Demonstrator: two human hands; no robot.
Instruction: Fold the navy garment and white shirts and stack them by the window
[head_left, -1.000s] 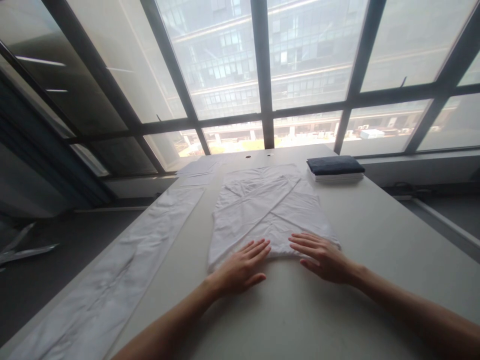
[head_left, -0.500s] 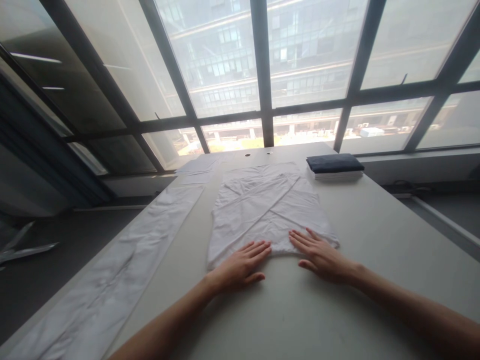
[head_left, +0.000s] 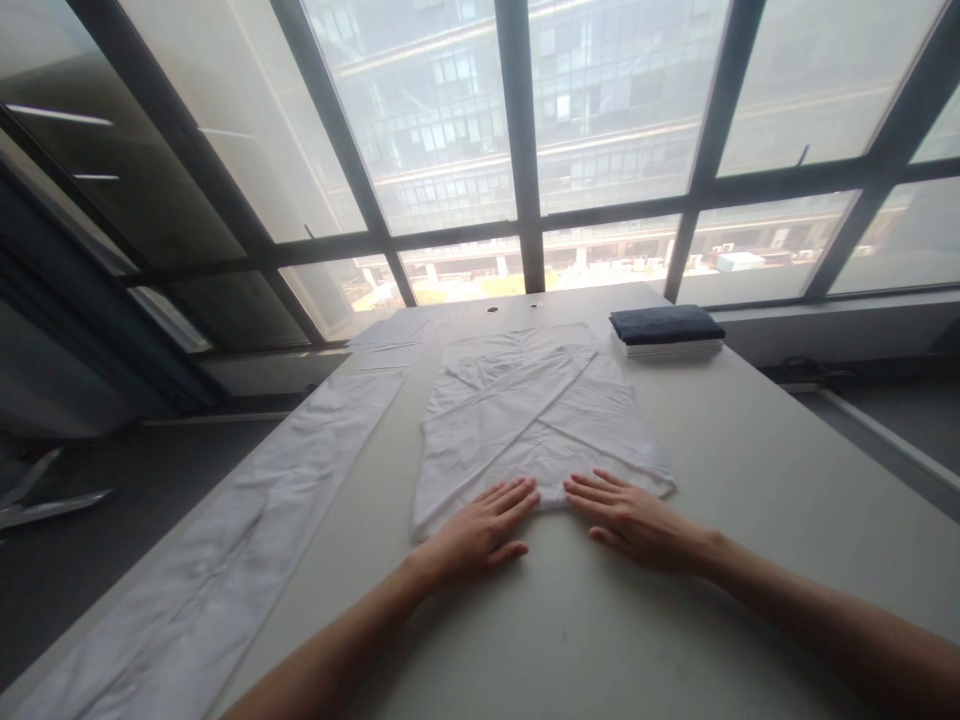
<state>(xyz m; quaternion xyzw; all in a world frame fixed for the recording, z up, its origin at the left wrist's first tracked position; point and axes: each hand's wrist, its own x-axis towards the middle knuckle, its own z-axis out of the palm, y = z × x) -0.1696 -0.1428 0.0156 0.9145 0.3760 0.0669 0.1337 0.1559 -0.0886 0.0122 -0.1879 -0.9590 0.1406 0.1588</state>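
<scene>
On the worktop, long rumpled fabric is running down the left, a folded white cloth is lying midway, a dark-topped stack is sitting near its far right corner, and the left hand and right hand are resting open on the cloth's near edge, gripping nothing.

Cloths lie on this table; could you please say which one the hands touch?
The middle cloth, its near edge under the left hand and right hand. The long cloth at left and folded dark cloth lie untouched.
</scene>
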